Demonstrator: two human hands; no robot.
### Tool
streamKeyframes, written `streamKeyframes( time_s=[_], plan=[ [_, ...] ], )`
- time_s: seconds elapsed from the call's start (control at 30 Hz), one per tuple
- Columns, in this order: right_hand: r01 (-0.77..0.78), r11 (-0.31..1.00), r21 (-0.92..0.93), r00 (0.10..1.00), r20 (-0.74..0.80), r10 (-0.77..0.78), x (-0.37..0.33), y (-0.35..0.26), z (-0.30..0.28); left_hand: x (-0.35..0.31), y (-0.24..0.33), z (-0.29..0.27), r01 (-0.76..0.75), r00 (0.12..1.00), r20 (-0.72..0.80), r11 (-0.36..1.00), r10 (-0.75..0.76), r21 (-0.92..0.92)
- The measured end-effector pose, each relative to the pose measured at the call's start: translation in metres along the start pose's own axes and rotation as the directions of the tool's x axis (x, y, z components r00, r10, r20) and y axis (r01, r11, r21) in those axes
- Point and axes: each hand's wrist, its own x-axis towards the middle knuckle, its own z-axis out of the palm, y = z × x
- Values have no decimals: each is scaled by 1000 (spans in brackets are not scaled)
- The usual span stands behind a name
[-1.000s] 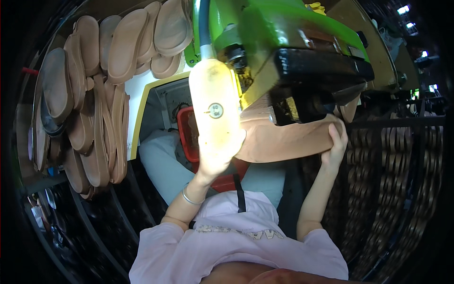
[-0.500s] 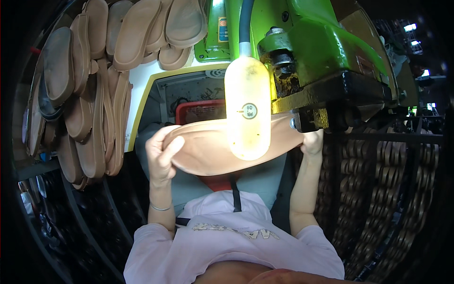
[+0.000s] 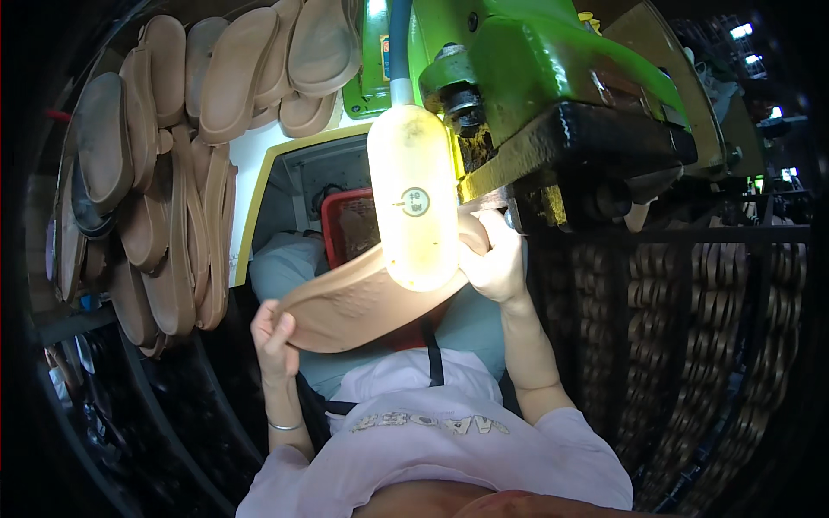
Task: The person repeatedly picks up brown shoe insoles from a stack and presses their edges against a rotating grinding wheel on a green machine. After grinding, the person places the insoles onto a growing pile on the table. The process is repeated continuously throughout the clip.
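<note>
A tan shoe sole is stretched between my two hands, tilted with its right end higher. My left hand pinches the lower left end, thumb on top. At the other end my right hand is closed round the sole, close under the green machine. A bright oblong lamp hangs in front of the sole and hides part of its right half. Some of my right fingers are hidden behind the sole.
Many tan soles are piled at the left on a white, yellow-edged table. Behind the sole sits a red basket. The machine's black lower block overhangs at right. Racks of soles stand beyond my right arm.
The sole has tilted, its left end dropping toward me. My left hand has moved down, while my right hand has shifted left and shows more of itself beside the lamp.
</note>
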Motion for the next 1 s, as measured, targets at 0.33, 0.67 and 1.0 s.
streamKeyframes(
  time_s=[0.33,0.67,1.0],
  plan=[
    [-119,987,109,992,-23,122,-21,27,6,-5,-21,143,-324,897,412,871,159,369],
    [-84,985,150,952,-282,124,-37,42,-14,36,-28,186,-434,856,470,793,215,427],
    [-9,980,-199,985,166,42,-24,19,-53,-1,-54,180,-238,929,344,932,136,275]
  ],
)
